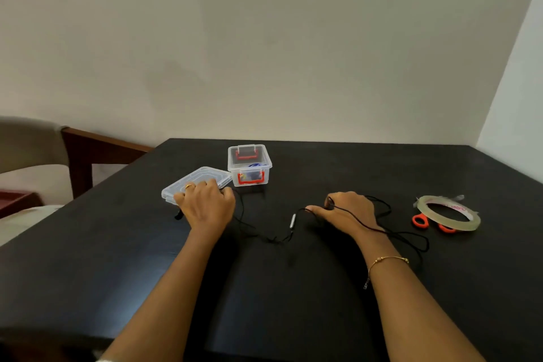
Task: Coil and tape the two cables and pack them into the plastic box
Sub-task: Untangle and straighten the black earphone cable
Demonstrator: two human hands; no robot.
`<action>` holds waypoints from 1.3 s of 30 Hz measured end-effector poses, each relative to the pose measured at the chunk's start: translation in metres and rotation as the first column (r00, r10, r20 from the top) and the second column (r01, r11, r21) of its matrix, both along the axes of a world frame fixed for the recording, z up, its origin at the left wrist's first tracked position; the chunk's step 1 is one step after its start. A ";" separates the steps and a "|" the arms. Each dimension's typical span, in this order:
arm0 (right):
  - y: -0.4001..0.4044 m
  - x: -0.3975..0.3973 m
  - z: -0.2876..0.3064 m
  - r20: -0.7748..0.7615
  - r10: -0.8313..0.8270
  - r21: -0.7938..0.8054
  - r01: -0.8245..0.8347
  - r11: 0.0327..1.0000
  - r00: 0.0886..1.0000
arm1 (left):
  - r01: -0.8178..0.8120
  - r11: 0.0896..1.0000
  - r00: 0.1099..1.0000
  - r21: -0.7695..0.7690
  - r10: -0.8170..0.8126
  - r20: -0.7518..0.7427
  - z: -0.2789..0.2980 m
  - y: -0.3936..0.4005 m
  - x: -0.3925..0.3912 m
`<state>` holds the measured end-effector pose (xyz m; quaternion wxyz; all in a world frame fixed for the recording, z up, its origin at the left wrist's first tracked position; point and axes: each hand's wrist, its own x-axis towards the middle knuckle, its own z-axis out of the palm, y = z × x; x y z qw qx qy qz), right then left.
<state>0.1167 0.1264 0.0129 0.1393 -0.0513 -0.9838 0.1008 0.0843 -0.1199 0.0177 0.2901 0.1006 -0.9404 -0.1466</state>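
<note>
Here the black earphone cable [266,236] runs left to right between both hands. The right hand [348,210] pinches it; the left hand [205,204] lies spread over its far-left end, grip unclear.

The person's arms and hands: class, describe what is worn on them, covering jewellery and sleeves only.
Both forearms are bare, with no sleeves showing. The left hand wears a gold ring on one finger. The right hand shows no ring; a thin gold chain bracelet with small beads circles that wrist.
</note>
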 end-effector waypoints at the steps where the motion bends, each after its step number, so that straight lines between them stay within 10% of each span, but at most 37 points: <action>1: 0.003 -0.001 -0.002 0.009 -0.039 0.019 0.039 0.999 0.999 | -0.014 0.999 0.997 -0.044 0.017 0.076 -0.001 -0.004 0.002; 8: -0.005 0.002 0.001 0.117 -0.177 -0.043 0.183 0.982 0.977 | 0.016 0.964 0.974 -0.267 0.046 0.224 -0.011 -0.018 0.016; 12: -0.010 0.004 0.012 0.148 -0.119 -0.119 0.137 0.983 0.982 | 0.553 0.823 0.825 -0.131 -0.563 -0.052 -0.014 0.001 0.024; 16: -0.010 0.013 0.020 0.239 -0.140 -0.126 0.174 0.977 0.961 | 0.787 0.612 0.612 -0.069 -0.763 0.208 -0.016 0.027 0.037; 24: -0.013 0.020 0.035 0.327 -0.030 -0.327 0.143 0.934 0.945 | 0.565 0.825 0.825 -0.023 -0.564 0.022 -0.015 0.056 0.020; 28: -0.022 0.020 0.047 0.142 0.062 -0.936 0.114 0.333 0.988 | 0.631 0.758 0.766 0.166 -0.643 0.024 -0.015 0.071 0.012; 32: -0.024 0.010 0.044 -0.014 -0.068 -0.966 -0.031 -0.257 0.998 | 0.646 0.626 0.721 0.437 -0.688 -0.082 -0.020 0.074 0.006; 37: -0.040 0.012 0.039 0.102 -0.033 -0.871 0.073 -0.485 0.994 | 0.708 0.507 0.625 0.491 -0.774 -0.102 -0.022 0.070 0.002; 39: -0.049 0.014 0.038 0.151 0.072 -0.921 0.167 -0.353 0.986 | 0.729 0.493 0.615 0.475 -0.777 -0.136 -0.023 0.069 0.003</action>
